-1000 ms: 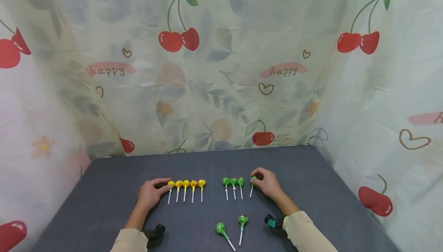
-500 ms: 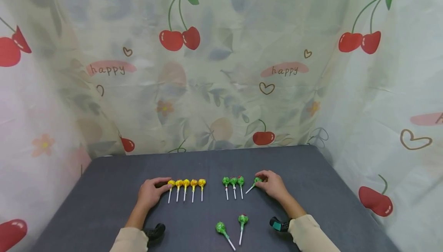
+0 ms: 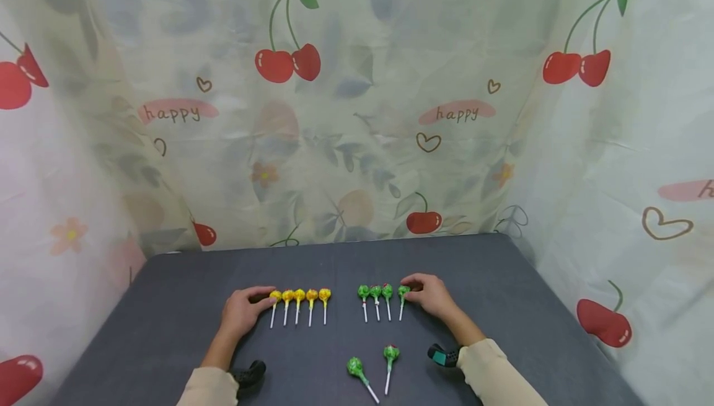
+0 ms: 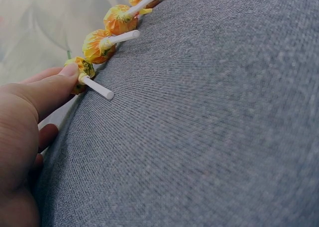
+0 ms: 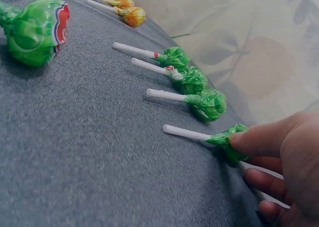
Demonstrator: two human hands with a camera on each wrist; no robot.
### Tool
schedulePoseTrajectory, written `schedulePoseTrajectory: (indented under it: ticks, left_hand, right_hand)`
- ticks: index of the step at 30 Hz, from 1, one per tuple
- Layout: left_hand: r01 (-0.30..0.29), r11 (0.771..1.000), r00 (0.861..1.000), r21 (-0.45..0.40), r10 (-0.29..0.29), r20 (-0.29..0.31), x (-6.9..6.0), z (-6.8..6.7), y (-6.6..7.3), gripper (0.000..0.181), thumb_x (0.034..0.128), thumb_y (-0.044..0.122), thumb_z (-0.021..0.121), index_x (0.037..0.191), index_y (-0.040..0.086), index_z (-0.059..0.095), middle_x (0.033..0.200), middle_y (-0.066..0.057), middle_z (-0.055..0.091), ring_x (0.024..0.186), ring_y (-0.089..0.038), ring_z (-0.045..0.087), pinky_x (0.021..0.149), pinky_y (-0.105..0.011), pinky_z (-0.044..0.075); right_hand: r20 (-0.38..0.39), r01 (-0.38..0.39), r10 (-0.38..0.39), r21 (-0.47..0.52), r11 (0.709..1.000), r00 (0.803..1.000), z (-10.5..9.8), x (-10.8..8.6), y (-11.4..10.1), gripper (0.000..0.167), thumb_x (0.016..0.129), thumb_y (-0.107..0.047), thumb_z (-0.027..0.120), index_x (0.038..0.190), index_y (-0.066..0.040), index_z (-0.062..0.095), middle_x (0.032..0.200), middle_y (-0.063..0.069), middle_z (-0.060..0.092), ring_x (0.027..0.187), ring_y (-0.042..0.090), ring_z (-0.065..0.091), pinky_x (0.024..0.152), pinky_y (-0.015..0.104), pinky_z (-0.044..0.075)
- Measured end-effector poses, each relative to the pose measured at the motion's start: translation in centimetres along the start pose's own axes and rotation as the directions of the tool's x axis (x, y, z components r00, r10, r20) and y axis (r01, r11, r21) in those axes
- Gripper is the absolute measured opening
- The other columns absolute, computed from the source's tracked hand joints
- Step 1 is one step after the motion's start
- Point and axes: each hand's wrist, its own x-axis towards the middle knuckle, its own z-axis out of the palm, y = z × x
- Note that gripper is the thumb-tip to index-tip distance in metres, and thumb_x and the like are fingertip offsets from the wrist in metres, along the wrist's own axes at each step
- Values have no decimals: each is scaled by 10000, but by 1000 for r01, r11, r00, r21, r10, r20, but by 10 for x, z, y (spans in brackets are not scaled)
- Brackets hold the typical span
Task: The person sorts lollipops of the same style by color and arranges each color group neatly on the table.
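Note:
My left hand [image 3: 241, 314] pinches the leftmost yellow lollipop [image 4: 83, 75] by its wrapped head, with the thumb on the near side. The stick points toward me. Several more yellow lollipops [image 3: 300, 295] lie in a row to its right. Between thumb and index finger, my right hand [image 3: 432, 297] holds the head of a green lollipop [image 5: 227, 140], its white stick lying along the cloth. Just left of it, 3 green lollipops [image 3: 376, 292] lie side by side, a small gap away. Part of each held head is hidden by the fingers.
Two loose green lollipops, one upright to the view [image 3: 391, 354] and one slanted [image 3: 355, 367], lie nearer to me. A dark grey cloth covers the table [image 3: 312, 369]. A cherry-printed curtain [image 3: 357, 145] stands behind and at both sides.
My right hand first swung the green lollipop right and tilted it, then brought it back left, straighter and closer to the green row. My left hand has stayed put.

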Motion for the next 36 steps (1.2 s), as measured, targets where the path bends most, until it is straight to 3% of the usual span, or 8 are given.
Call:
schedulePoseTrajectory:
  ticks: [6, 16, 22, 28, 36]
  left_hand:
    - [-5, 1000, 1000, 0, 5, -3, 1, 2, -1, 306, 859, 287, 759, 1132, 150, 750, 1168, -126, 680, 1140, -371, 572, 968, -564, 410]
    - [-23, 1000, 1000, 8, 23, -17, 1, 3, -2, 306, 841, 290, 775, 1112, 149, 758, 1143, -120, 691, 1119, -375, 584, 956, -558, 420]
    - [-1, 1000, 1000, 10, 1, -7, 1, 2, -2, 303, 851, 293, 765, 1124, 160, 754, 1162, -118, 684, 1140, -374, 573, 966, -560, 414]
    - [3, 1000, 1000, 10, -3, -5, 0, 1, 1, 298, 859, 286, 758, 1127, 154, 752, 1160, -118, 684, 1140, -373, 573, 963, -564, 414]
    - [-1, 1000, 1000, 6, 1, -5, 0, 1, 1, 296, 856, 276, 762, 1124, 151, 753, 1147, -113, 689, 1129, -369, 581, 958, -560, 420]
  right_hand:
    - [43, 34, -34, 9, 999, 998, 3, 4, 1, 222, 832, -72, 754, 1054, -86, 739, 957, 10, 695, 807, 147, 613, 702, 336, 501]
    - [51, 26, -26, 4, 1000, 998, 7, 7, -2, 218, 839, -26, 729, 1048, -85, 742, 995, 28, 699, 871, 174, 623, 769, 373, 512]
    - [61, 14, -16, 38, 999, 998, 6, 10, -2, 229, 852, -6, 708, 1069, -74, 734, 1020, 39, 696, 895, 187, 620, 788, 382, 514]
    - [21, 22, -25, 157, 987, 999, 1, 8, -6, 269, 856, 48, 675, 1116, -12, 700, 1063, 120, 691, 943, 247, 627, 772, 376, 523]
    - [-11, 55, -54, 123, 991, 998, -3, 3, -26, 251, 867, 3, 692, 1117, -17, 702, 1073, 136, 687, 918, 227, 618, 743, 364, 508]
